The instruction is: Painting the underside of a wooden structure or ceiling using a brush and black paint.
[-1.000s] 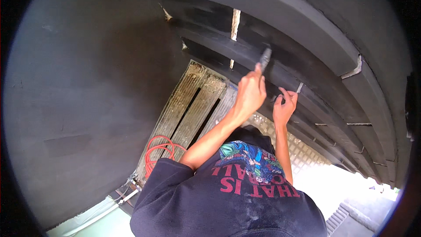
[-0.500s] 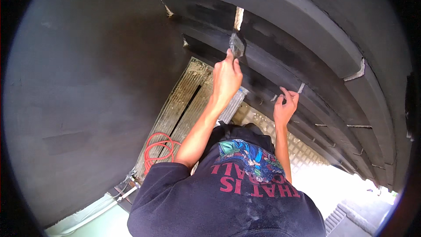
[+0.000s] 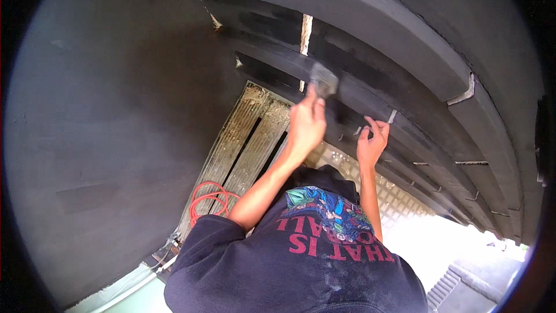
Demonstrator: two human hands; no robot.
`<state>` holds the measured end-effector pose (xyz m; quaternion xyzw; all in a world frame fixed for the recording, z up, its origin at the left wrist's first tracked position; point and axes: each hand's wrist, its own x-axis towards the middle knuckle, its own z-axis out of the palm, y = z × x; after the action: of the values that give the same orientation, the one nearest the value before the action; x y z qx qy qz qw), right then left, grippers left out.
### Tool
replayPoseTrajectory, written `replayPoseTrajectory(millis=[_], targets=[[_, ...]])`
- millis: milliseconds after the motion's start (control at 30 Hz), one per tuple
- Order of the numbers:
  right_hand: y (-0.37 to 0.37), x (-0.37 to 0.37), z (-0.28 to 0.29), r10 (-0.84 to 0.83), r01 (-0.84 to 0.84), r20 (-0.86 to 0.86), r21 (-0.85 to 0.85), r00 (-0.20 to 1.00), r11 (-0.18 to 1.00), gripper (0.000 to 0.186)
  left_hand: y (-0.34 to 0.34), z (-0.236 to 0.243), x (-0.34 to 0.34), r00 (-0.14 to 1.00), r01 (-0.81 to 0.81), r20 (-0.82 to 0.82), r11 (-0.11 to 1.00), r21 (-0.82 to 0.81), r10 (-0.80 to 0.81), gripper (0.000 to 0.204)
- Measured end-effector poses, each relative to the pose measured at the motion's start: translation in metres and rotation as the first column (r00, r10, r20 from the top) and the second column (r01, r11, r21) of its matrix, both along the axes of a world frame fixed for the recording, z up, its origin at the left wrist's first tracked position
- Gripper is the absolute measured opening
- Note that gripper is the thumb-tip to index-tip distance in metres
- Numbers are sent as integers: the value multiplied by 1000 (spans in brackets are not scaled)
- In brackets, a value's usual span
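Observation:
My left hand (image 3: pixel 307 124) grips a grey flat-bladed scraper (image 3: pixel 323 80), slightly blurred, against a dark curved rib (image 3: pixel 353 90) of the surface in front of me. A pale narrow slot (image 3: pixel 306 32) shows just above the blade. My right hand (image 3: pixel 372 142) is farther right, with bent fingers apart, resting at the rib beside a short pale strip (image 3: pixel 392 116). I see nothing held in it.
A smooth dark panel (image 3: pixel 104 156) fills the left. Weathered slatted planks (image 3: pixel 237 133) lie below, with a coiled red hose (image 3: pixel 205 184) on them. More curved ribs (image 3: pixel 492 133) run down the right. A bright floor area (image 3: pixel 417 237) shows at lower right.
The scraper and my left hand swung left and upward toward the slot, then moved back down and slightly right. My right hand stays at about the same spot.

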<state>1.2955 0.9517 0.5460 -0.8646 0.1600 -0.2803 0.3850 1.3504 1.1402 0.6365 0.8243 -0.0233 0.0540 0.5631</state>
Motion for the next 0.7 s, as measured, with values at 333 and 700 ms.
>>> replayPoseTrajectory(millis=[333,700], targets=[[-1,2,-2,2,-2,17,-11,1000,1000,33,-13,9,21,996,-57,-65,998,-6,56,38],[-1,-1,-1,40,-39,35,-31,999,999,33,-31,-24,-14,878,216,-287,852,-478,-383,32]])
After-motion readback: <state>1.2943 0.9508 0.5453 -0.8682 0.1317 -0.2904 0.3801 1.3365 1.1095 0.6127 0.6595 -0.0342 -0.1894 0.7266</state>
